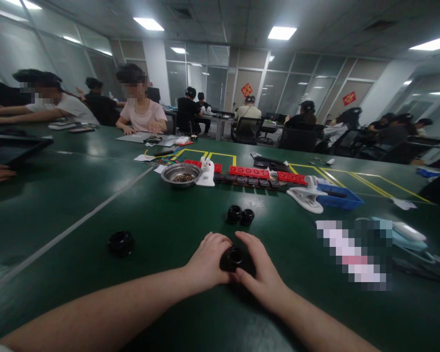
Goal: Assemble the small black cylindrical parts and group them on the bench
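A glossy black round piece with a hole in its top (pixel 235 255) sits between my hands, low over the green table. My left hand (pixel 209 258) wraps its left side, fingers behind and thumb in front. On the other side my right hand (pixel 263 273) curves around it, its thumb against the front and its index finger arched behind. The underside is hidden by my hands. Just beyond are two smaller black round pieces with holes (pixel 235 214), side by side. Off to the left lies another black ring-shaped piece (pixel 121 243).
Farther back stand a metal bowl of small parts (pixel 181 175), a white rabbit-shaped object (pixel 207 172), red strips (pixel 249 171) and a blue tray (pixel 339 196). A white clamp-like object (pixel 310 195) is beside the tray. At right lies a light-blue item with cables (pixel 403 234). Co-workers sit around.
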`<state>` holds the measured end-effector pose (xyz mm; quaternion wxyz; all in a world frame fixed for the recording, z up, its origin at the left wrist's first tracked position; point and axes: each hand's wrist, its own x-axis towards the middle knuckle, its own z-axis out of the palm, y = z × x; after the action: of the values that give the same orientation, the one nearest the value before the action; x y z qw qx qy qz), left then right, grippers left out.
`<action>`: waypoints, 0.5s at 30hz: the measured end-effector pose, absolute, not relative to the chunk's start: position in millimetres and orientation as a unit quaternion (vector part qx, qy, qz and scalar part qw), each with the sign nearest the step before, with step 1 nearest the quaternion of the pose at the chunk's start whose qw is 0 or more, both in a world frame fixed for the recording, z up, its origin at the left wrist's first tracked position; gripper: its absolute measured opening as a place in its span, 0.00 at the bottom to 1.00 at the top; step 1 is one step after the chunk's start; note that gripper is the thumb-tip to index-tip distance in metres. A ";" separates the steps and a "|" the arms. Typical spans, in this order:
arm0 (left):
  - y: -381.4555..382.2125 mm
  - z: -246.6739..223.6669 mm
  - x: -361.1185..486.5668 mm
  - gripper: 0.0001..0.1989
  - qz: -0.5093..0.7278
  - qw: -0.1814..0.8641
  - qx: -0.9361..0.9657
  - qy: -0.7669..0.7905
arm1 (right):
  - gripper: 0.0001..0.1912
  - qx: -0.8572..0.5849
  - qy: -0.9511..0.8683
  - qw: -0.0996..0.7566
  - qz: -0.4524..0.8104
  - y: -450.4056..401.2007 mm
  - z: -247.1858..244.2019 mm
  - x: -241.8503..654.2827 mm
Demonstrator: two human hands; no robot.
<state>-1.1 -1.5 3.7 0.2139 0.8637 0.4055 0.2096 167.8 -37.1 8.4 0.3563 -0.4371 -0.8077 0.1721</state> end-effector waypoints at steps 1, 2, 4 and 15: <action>-1.4 3.8 -1.3 0.22 0.208 0.213 0.864 0.405 | 0.29 -0.453 -0.799 0.358 0.171 -37.0 6.9 167.9; -1.4 3.9 -1.5 0.21 0.208 0.213 0.865 0.405 | 0.29 -0.468 -0.790 0.359 0.169 -36.9 5.5 167.5; -1.4 4.2 -1.7 0.20 0.208 0.215 0.865 0.404 | 0.27 -0.490 -0.776 0.364 0.162 -36.4 4.4 166.0; -0.9 2.1 -1.1 0.22 0.213 0.208 0.867 0.401 | 0.28 -0.431 -0.803 0.370 0.182 -37.0 10.2 165.1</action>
<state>-1.1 -0.9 2.1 0.2082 0.8665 0.4006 0.2128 165.1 -37.0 10.2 0.3698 -0.4307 -0.8029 0.1817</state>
